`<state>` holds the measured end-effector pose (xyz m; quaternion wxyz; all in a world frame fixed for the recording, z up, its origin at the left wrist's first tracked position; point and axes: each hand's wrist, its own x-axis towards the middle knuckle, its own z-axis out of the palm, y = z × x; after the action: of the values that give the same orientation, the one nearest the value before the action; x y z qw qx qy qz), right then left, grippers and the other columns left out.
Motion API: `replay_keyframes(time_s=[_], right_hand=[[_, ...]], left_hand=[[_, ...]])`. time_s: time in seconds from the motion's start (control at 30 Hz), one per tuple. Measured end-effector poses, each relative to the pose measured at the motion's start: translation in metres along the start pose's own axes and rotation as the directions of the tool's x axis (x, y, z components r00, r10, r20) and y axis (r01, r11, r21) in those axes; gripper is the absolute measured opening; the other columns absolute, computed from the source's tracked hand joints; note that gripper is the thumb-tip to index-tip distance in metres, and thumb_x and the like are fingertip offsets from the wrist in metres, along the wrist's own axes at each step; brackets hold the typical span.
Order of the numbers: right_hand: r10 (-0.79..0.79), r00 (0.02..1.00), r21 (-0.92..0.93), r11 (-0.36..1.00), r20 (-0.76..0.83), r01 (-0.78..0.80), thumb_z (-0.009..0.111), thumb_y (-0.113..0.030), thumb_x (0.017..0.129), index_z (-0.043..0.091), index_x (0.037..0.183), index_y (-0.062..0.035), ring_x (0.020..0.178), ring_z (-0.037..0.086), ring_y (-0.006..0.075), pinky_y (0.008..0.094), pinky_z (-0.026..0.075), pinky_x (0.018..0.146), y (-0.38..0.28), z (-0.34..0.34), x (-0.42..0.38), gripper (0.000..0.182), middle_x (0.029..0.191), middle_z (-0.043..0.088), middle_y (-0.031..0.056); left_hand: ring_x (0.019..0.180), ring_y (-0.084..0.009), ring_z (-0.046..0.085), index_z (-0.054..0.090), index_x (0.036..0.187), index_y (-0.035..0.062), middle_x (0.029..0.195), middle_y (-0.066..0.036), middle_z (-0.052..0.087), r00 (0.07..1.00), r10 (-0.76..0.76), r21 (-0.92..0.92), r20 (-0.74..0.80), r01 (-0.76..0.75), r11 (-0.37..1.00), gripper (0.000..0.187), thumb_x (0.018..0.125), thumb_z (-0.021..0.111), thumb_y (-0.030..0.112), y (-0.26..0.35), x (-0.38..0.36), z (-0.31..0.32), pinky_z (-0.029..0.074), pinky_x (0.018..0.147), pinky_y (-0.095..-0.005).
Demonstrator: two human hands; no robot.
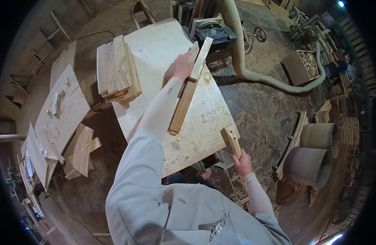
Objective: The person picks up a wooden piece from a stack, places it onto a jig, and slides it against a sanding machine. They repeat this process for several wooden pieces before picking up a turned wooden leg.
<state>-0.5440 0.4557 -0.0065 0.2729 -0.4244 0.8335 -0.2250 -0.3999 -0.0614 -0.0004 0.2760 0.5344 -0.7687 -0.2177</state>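
Note:
My left hand (pixel 182 67) reaches to the far end of the plywood tabletop (pixel 155 45). Its fingers are closed on a short wooden piece (pixel 194 51), partly hidden by the hand. Right beside that piece lies a pale wood strip (pixel 202 59), at the end of a darker wooden bar (pixel 182 108) that runs toward me along the top. At the near right corner, my right hand (pixel 243 164) grips the lower end of another short wooden piece (pixel 233 142), held upright with small dark holes in its face.
A stack of boards (pixel 117 67) stands on the tabletop's left side. A black motor (pixel 214 36) and a ribbed hose (pixel 238 53) are at the far right edge. Large curved panels (pixel 308 165) stand on the right floor; plywood sheets (pixel 63 110) lean at left.

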Motion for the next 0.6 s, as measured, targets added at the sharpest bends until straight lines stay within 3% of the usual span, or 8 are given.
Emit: replay_keyframes(time_s=[0.1, 0.17, 0.3, 0.37, 0.4, 0.47, 0.6], right_hand=[[-0.034, 0.999, 0.016, 0.999, -0.01, 0.034, 0.079, -0.037, 0.099, 0.069, 0.118, -0.0021, 0.096, 0.075, 0.0515, 0.0558, 0.059, 0.083, -0.007, -0.007, 0.001, 0.041, 0.098, 0.078, 0.0278], [0.02, 0.999, 0.052, 0.998, 0.027, -0.021, 0.079, -0.037, 0.099, 0.07, 0.12, -0.0022, 0.096, 0.075, 0.0513, 0.0558, 0.059, 0.083, -0.015, -0.013, -0.001, 0.041, 0.1, 0.078, 0.0278], [0.05, 0.997, 0.06, 0.997, 0.051, -0.053, 0.079, -0.037, 0.1, 0.07, 0.122, -0.0027, 0.096, 0.075, 0.0517, 0.056, 0.059, 0.084, -0.012, -0.015, 0.0, 0.042, 0.102, 0.078, 0.0279], [0.037, 0.999, 0.001, 0.999, 0.021, -0.037, 0.079, -0.037, 0.1, 0.069, 0.122, -0.0029, 0.096, 0.075, 0.0521, 0.057, 0.059, 0.084, -0.012, -0.016, -0.002, 0.042, 0.103, 0.078, 0.0283], [0.047, 0.999, 0.007, 0.999, 0.028, -0.047, 0.079, -0.037, 0.1, 0.069, 0.122, -0.0029, 0.096, 0.075, 0.0521, 0.057, 0.059, 0.084, -0.013, -0.017, -0.005, 0.042, 0.103, 0.078, 0.0283], [0.002, 1.0, 0.091, 0.996, 0.022, -0.004, 0.079, -0.038, 0.1, 0.069, 0.12, -0.0031, 0.097, 0.074, 0.0528, 0.058, 0.059, 0.083, -0.017, -0.021, -0.003, 0.041, 0.102, 0.077, 0.0293], [0.016, 0.999, 0.039, 0.999, 0.036, -0.018, 0.079, -0.038, 0.1, 0.068, 0.118, -0.0025, 0.095, 0.075, 0.0527, 0.0579, 0.059, 0.081, -0.02, -0.025, -0.003, 0.041, 0.099, 0.077, 0.0297]], left_hand=[[0.125, -0.0451, 0.067, 0.073, 0.143, 0.0125, 0.133, -0.021, 0.07, 0.993, 0.091, -0.139, -0.076, -0.101, 0.985, 0.05, 0.097, 0.08, 0.029, -0.009, 0.015, -0.001, 0.055, 0.109, -0.054], [0.124, -0.0426, 0.066, 0.074, 0.135, 0.0102, 0.132, -0.016, 0.07, 0.974, 0.13, 0.1, -0.184, -0.113, 0.989, 0.038, 0.1, 0.075, 0.025, -0.002, 0.013, -0.019, 0.056, 0.105, -0.051], [0.117, -0.0432, 0.069, 0.076, 0.131, 0.0058, 0.126, -0.02, 0.072, 0.96, 0.271, 0.093, -0.069, -0.264, 0.96, 0.037, 0.1, 0.076, 0.025, -0.004, -0.002, -0.029, 0.056, 0.104, -0.0514], [0.114, -0.0438, 0.07, 0.079, 0.128, 0.0051, 0.123, -0.024, 0.072, 0.973, 0.087, -0.07, -0.213, -0.104, 0.992, 0.038, 0.098, 0.079, 0.028, -0.021, -0.004, -0.009, 0.056, 0.103, -0.0513], [0.114, -0.0438, 0.07, 0.079, 0.128, 0.0051, 0.123, -0.024, 0.072, 0.976, 0.087, -0.065, -0.201, -0.102, 0.993, 0.038, 0.098, 0.079, 0.028, -0.026, -0.008, -0.003, 0.056, 0.103, -0.0513], [0.112, -0.0434, 0.07, 0.082, 0.122, 0.0037, 0.119, -0.026, 0.072, 0.999, -0.033, -0.036, -0.021, 0.032, 0.999, 0.037, 0.096, 0.081, 0.03, -0.034, -0.007, 0.003, 0.056, 0.101, -0.0502], [0.108, -0.0429, 0.071, 0.083, 0.117, 0.0016, 0.112, -0.026, 0.074, 0.997, -0.077, -0.141, -0.015, 0.074, 0.987, 0.037, 0.095, 0.083, 0.031, -0.021, -0.001, 0.014, 0.057, 0.099, -0.049]])
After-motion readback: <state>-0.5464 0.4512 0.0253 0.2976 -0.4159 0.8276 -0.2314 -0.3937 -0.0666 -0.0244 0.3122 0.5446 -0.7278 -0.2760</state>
